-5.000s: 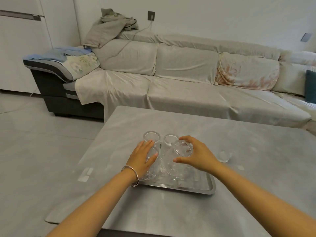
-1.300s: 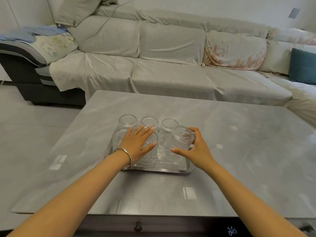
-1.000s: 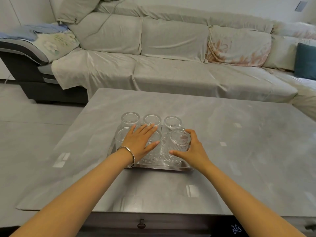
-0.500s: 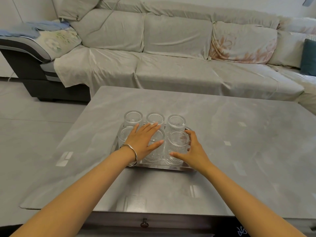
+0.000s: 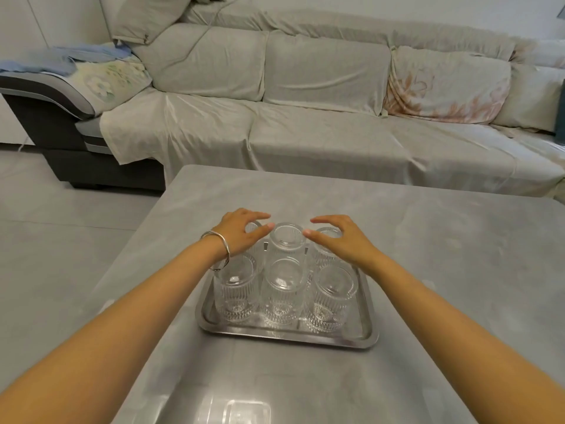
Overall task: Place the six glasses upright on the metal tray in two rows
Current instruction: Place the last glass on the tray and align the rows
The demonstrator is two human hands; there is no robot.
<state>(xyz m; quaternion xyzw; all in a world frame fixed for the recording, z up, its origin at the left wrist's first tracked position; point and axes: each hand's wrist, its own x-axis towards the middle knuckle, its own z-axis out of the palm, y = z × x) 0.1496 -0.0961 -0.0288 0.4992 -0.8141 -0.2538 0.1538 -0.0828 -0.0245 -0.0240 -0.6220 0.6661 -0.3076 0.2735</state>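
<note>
Several clear ribbed glasses stand upright in two rows on the metal tray [image 5: 365,324], which lies on the grey table. The near row holds a left glass [image 5: 235,289], a middle glass [image 5: 282,290] and a right glass [image 5: 330,296]. In the far row the middle glass [image 5: 287,240] shows fully. My left hand [image 5: 241,232] hovers over the far left glass and my right hand [image 5: 339,240] over the far right glass [image 5: 325,237]. Both hands have fingers spread and hold nothing; whether they touch the rims is unclear.
The grey marble table [image 5: 443,270] reaches well right and forward of the tray. Behind it runs a long sofa under a beige cover [image 5: 305,127]. A dark armrest with a blue cloth [image 5: 55,84] is at the far left. A silver bangle [image 5: 221,247] circles my left wrist.
Both hands have left the near-row glasses and moved forward over the far row. The right hand let go of the near right glass, which now stands on the tray. The view has tilted down.
</note>
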